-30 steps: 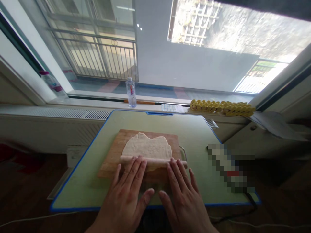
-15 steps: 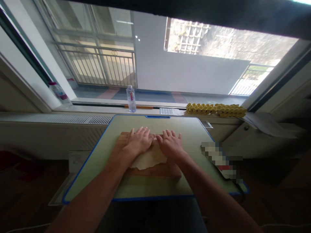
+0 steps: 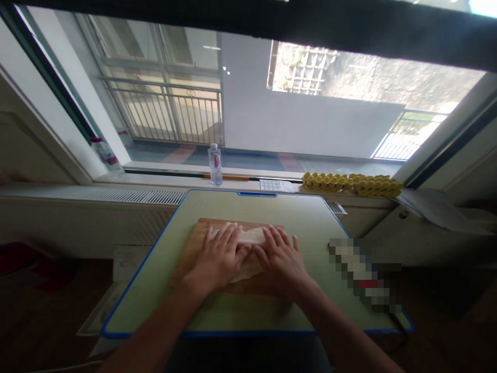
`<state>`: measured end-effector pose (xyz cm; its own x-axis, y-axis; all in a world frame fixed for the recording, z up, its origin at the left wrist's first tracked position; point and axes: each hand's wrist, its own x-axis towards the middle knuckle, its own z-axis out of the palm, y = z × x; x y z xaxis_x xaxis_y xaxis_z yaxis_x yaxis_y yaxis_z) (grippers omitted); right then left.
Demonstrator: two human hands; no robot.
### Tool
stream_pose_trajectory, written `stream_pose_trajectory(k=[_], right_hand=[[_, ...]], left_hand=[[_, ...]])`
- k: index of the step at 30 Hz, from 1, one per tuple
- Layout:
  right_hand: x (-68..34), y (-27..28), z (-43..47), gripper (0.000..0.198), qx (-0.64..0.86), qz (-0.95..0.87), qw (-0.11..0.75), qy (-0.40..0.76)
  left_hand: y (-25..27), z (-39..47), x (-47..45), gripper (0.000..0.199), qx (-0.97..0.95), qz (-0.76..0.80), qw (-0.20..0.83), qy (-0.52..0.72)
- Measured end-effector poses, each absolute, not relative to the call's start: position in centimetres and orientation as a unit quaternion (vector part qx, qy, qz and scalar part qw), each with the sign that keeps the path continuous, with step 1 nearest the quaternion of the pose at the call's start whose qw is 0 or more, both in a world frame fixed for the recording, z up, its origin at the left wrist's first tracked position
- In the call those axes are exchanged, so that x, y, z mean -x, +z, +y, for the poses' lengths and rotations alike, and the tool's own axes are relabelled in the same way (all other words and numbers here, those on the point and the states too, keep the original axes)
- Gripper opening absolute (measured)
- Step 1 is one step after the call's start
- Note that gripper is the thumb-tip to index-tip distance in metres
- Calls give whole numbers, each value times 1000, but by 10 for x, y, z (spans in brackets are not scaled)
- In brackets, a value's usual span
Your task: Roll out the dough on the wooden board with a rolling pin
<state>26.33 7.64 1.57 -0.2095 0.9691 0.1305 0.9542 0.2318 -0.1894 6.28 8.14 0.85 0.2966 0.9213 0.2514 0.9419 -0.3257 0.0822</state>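
Note:
A thin pale sheet of dough (image 3: pixel 248 268) lies on a wooden cutting board (image 3: pixel 187 265). Its far part shows as a whitish band beyond my thumbs; whether something lies rolled inside it, I cannot tell. My left hand (image 3: pixel 220 253) rests palm down over the left side of the dough, fingers stretched forward. On the right side my right hand (image 3: pixel 282 258) lies the same way, fingers extended. Both thumbs point inward and nearly meet above the middle of the sheet. The palms hide much of the dough and of the board's right part.
The board sits on a small blue-edged table (image 3: pixel 147 290). A pixelated object (image 3: pixel 361 274) with a dark cord lies at the table's right. On the windowsill are a clear bottle (image 3: pixel 215 166), another bottle (image 3: pixel 106 155) and yellow egg trays (image 3: pixel 351 184). A radiator grille runs left.
Both hands have drawn back toward me across the dough, uncovering its whitish far part and more of the board's far edge. The view has tilted slightly up.

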Motion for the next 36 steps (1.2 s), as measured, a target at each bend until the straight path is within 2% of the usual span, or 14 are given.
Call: stream_pose_trajectory(k=[3,7,10,14,18,21,26,29,32,36], right_hand=[[-254,36,136,74,658,-746,83,57],[-251,42,152,73,677,-729,70,76],[-254,30,109,69,651,-751,101,45],[-268,-1,17,68,588,-795,148,-2],[-280,-22,-33,80,522,-829,193,-52],[-277,-12,-7,73,557,-814,162,-21],[-257,30,93,68,616,-780,98,50],[-250,44,127,65,638,-764,76,56],[-251,39,116,63,636,-765,92,44],[-261,18,47,61,589,-794,151,28]], left_hand=[[32,148,-74,60,791,-608,-40,-54],[40,173,-79,65,780,-620,-66,-39],[28,131,-72,64,797,-600,-31,-66],[2,32,-53,65,821,-541,73,-165],[-17,-24,-43,84,829,-502,140,-203],[-14,-2,-47,79,820,-532,111,-179],[24,104,-63,65,799,-594,-10,-89],[42,146,-70,64,788,-611,-45,-50],[41,140,-70,67,788,-611,-45,-53],[16,66,-54,72,802,-585,3,-118]])
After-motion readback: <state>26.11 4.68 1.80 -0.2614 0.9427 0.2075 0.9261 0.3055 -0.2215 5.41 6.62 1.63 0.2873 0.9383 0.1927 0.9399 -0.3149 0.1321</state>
